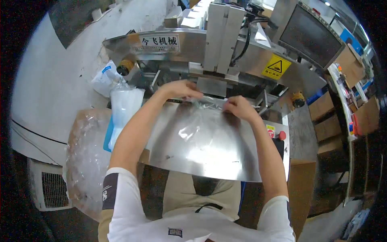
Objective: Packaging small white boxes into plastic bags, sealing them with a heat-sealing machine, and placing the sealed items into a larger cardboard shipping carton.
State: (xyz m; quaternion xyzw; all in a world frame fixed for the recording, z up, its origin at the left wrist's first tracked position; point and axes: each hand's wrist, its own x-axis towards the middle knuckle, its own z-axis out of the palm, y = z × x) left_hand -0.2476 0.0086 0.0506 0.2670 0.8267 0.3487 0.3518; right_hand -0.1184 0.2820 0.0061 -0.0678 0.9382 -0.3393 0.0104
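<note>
A transparent plastic bag (189, 131) lies on the shiny steel worktop (242, 163), its far edge up against the machine's front. My left hand (181, 89) is closed at the left of that far edge, fingers reaching in toward the middle. At the right end, my right hand (240, 108) pinches the same edge between thumb and fingers. Crumpled film shows between both hands. Just behind them is a metal block (211, 86) under the machine's upright column (223, 38). Whether anything lies inside the bag, I cannot tell.
Left of the worktop, a stack of white plastic bags (125, 103) leans in a blue holder (108, 135), beside a big transparent sack (88, 161). A red button (281, 135) sits at the right edge. A monitor (312, 34) and cardboard boxes (327, 121) stand to the right.
</note>
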